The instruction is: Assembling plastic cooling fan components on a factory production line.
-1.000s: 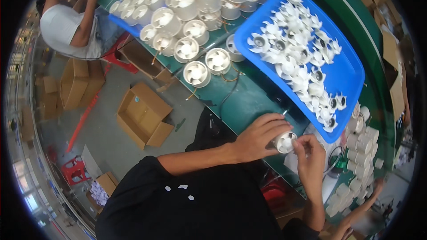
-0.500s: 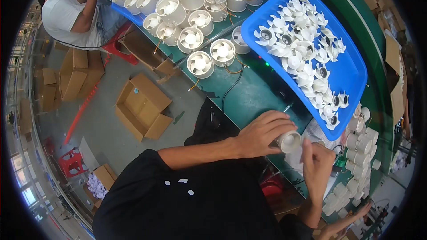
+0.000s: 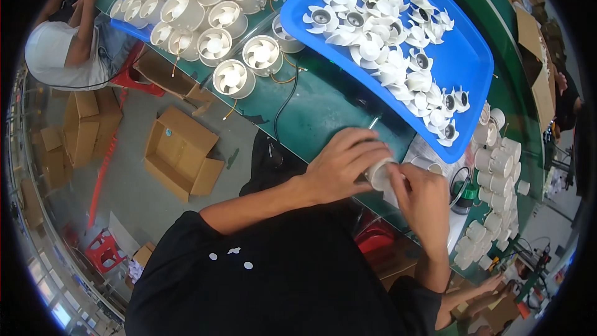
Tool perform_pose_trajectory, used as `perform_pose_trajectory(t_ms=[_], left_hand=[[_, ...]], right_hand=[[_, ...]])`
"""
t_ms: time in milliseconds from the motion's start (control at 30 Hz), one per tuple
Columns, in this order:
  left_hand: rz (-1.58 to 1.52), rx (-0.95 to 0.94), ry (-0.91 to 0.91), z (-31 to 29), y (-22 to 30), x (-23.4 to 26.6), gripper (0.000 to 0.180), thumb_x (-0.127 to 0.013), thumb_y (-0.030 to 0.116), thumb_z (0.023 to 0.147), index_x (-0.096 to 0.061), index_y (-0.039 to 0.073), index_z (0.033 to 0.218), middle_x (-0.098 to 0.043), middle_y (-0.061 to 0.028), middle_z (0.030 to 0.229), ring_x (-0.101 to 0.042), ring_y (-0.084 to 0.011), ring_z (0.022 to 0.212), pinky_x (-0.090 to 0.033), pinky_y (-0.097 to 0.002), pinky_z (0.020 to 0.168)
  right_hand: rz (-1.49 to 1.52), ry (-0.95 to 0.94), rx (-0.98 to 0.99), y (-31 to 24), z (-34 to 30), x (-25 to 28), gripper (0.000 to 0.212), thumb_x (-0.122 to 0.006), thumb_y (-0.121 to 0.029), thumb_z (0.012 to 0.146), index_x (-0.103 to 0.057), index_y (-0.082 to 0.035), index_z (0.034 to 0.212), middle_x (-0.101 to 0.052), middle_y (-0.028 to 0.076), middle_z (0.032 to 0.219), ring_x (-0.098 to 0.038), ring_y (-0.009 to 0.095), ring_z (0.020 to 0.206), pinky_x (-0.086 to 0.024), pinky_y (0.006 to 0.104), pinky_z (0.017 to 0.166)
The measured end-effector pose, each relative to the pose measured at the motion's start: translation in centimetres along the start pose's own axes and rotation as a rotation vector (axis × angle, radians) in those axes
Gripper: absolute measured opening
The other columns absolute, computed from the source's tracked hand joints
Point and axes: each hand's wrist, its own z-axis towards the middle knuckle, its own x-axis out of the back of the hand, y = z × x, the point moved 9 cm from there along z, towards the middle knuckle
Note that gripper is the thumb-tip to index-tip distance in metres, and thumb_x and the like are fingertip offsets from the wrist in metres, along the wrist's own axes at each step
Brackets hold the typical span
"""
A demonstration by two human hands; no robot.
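Observation:
My left hand (image 3: pixel 348 165) wraps round a white cylindrical housing (image 3: pixel 377 176), its round end turned toward my right hand. The fingers of my right hand (image 3: pixel 423 196) are curled, and its thumb and fingertips press at the housing's near edge. Whatever else may lie between those fingertips is hidden. Just beyond my left hand a thin metal rod (image 3: pixel 374 122) sticks up by the tray's edge. Another white ring-shaped housing (image 3: pixel 426 164) lies behind my right hand.
A blue tray (image 3: pixel 476 56) of white fan impellers (image 3: pixel 370 46) stands beyond my hands. Assembled round fans (image 3: pixel 234 79) with wires crowd the far left of the green table (image 3: pixel 311 106). White cylinders (image 3: pixel 497 180) are stacked at right, near a green-topped container (image 3: pixel 465 196). Another person (image 3: pixel 56 56) sits far left.
My right hand has come in to the housing, its fingertips now at the end that was uncovered before. The whole view has shifted, moving table and tray leftward and up.

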Motion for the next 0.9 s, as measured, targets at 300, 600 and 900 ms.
perform_pose_trajectory(t_ms=[300, 600, 900], left_hand=[[-0.075, 0.110, 0.064, -0.1, -0.9, 0.2, 0.066, -0.087, 0.014, 0.063, -0.060, 0.008, 0.123, -0.064, -0.0055, 0.125, -0.054, -0.0288, 0.123, -0.043, -0.0422, 0.103], [-0.127, 0.138, 0.037, -0.2, -1.0, 0.6, 0.068, -0.087, 0.012, 0.062, -0.060, 0.007, 0.124, -0.063, -0.0059, 0.127, -0.052, -0.0279, 0.126, -0.041, -0.0407, 0.105], [-0.186, 0.191, 0.029, -1.1, -0.1, 2.3, 0.072, -0.085, 0.012, 0.066, -0.056, 0.006, 0.132, -0.059, -0.0072, 0.131, -0.048, -0.0278, 0.130, -0.036, -0.0405, 0.109]], right_hand=[[0.120, 0.151, 0.066, -0.1, 0.1, 0.8, 0.027, -0.067, -0.008, 0.087, -0.055, 0.000, 0.064, -0.052, 0.013, 0.057, -0.050, 0.031, 0.047, -0.036, 0.0410, 0.047], [0.222, 0.061, 0.010, -0.2, -0.2, 2.0, 0.019, -0.066, -0.006, 0.088, -0.062, 0.002, 0.072, -0.054, 0.012, 0.062, -0.051, 0.026, 0.051, -0.035, 0.0346, 0.049], [0.282, 0.004, -0.053, 0.3, -1.3, 0.1, 0.006, -0.068, -0.003, 0.088, -0.069, 0.001, 0.092, -0.059, 0.010, 0.069, -0.052, 0.018, 0.055, -0.040, 0.0278, 0.053]])
